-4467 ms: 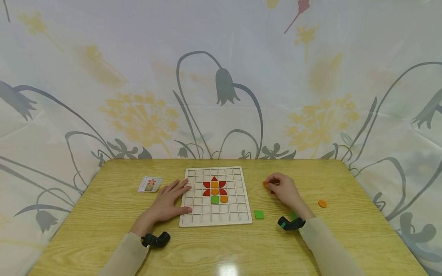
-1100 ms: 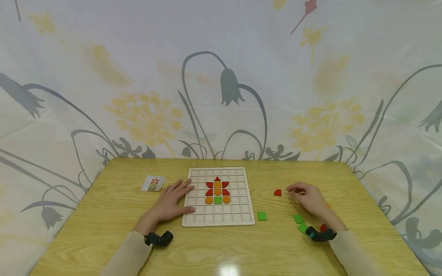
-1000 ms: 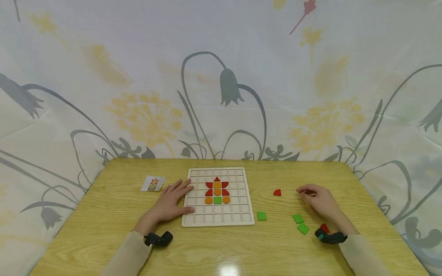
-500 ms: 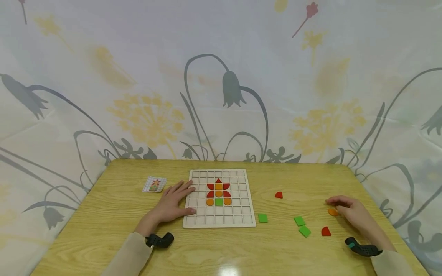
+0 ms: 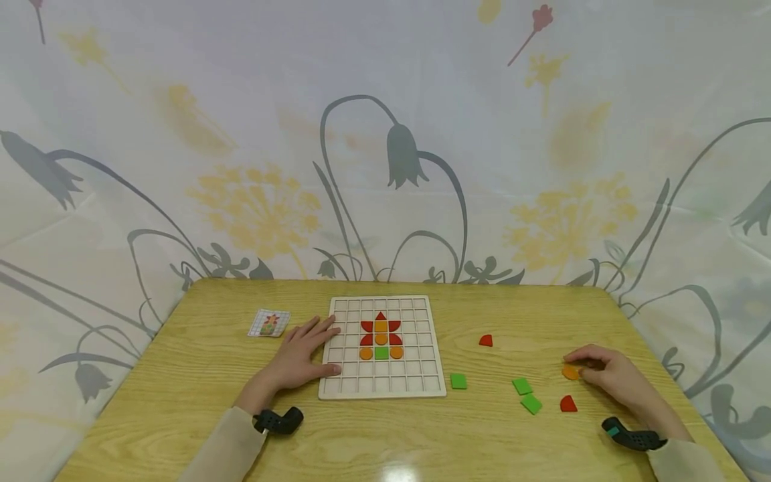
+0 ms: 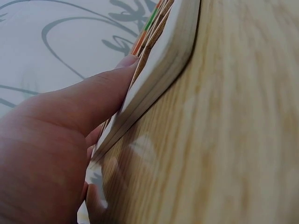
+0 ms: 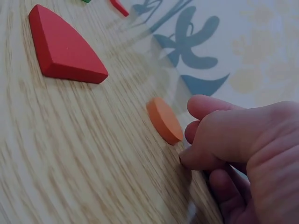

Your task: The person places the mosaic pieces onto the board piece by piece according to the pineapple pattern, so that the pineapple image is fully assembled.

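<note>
The orange piece (image 5: 571, 372) lies toward the right side of the bench (image 5: 470, 442), well apart from the board (image 5: 415, 355) and right at the fingertips of the right hand (image 5: 613, 378). Those fingers are bent, with the thumb beside the piece; the wrist view does not settle whether they pinch it, only touch it, or stop just short. The left hand (image 5: 295, 358) has its fingers spread over the board's left edge, thumb resting on the rim, gripping nothing.

The step in hand looks like taking hold of the orange piece. It is thin, so pressing down on its face would probably just slide it over the smooth wood. Better to set thumb and forefinger on opposite edges, tip one edge up, then close lightly and lift straight. The near red quarter (image 5: 568, 404) lies just beside the work, and two green squares (image 5: 522, 386) lie to its left, so a low wrist could knock them. The far red quarter (image 5: 486, 340) and the lone green square (image 5: 458, 381) sit between there and the board. The left hand's touch should be gentle, since a nudge might shift the laid pieces (image 5: 381, 326). The card (image 5: 268, 323) lies beyond it, in plain sight.
</note>
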`<state>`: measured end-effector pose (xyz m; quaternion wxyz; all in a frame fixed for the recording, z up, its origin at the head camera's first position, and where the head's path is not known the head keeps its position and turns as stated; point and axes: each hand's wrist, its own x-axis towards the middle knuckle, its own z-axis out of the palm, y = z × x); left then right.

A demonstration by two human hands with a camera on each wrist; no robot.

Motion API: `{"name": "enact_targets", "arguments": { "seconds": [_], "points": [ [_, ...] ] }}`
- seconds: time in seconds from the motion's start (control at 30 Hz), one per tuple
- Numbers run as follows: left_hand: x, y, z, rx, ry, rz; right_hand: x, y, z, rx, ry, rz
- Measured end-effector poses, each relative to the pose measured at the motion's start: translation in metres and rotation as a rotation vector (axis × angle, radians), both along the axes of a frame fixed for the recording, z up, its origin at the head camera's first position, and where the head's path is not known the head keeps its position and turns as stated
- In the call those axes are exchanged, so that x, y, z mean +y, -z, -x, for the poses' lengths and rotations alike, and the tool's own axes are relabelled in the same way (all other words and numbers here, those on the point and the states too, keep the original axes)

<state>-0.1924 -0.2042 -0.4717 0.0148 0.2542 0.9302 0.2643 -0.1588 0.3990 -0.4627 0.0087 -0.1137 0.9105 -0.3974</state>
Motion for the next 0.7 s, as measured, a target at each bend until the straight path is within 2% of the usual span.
{"name": "enact_targets", "arguments": {
  "seconds": [0.17,0.43,0.53,0.7],
  "points": [
    [-0.0003,0.0009,0.0,0.003,-0.002,0.002,-0.001,-0.0013,0.0008,0.039,-0.037,-0.032],
    [-0.0008,0.001,-0.0003,0.0,-0.005,0.004,-0.004,-0.0089,0.0012,-0.024,-0.099,-0.089],
    [-0.0007,0.0015,0.0002,0.001,-0.007,0.005,-0.0045,-0.007,0.0016,-0.02,-0.103,-0.079],
    [-0.0008,0.0022,0.0005,0.005,-0.007,0.006,-0.008,-0.0045,0.0005,-0.034,-0.054,-0.036]
  ]
}}
